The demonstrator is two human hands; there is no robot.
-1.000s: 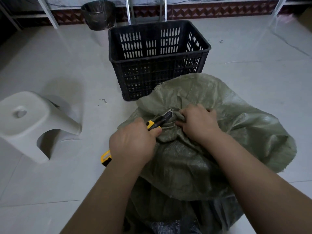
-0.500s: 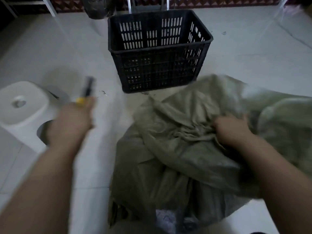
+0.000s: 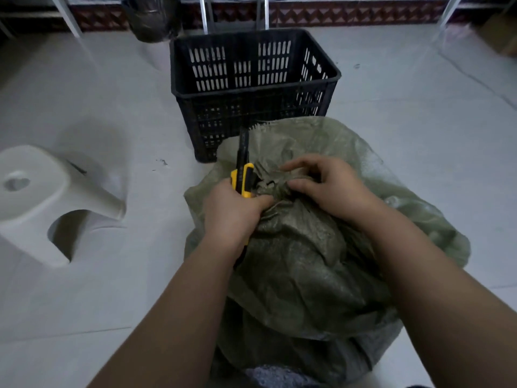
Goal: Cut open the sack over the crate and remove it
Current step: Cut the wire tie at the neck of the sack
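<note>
Sack [image 3: 307, 261] contents hidden | left hand [image 3: 232, 214] grips knife [image 3: 242, 177] | right hand [image 3: 330, 189] pinches its neck

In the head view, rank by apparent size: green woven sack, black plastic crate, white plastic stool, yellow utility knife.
1. green woven sack
2. black plastic crate
3. white plastic stool, nearer and cut off, so unsure against the crate
4. yellow utility knife

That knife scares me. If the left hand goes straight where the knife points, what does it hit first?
The knife in the left hand would probably meet the near wall of the black crate first; depth is unclear.
</note>
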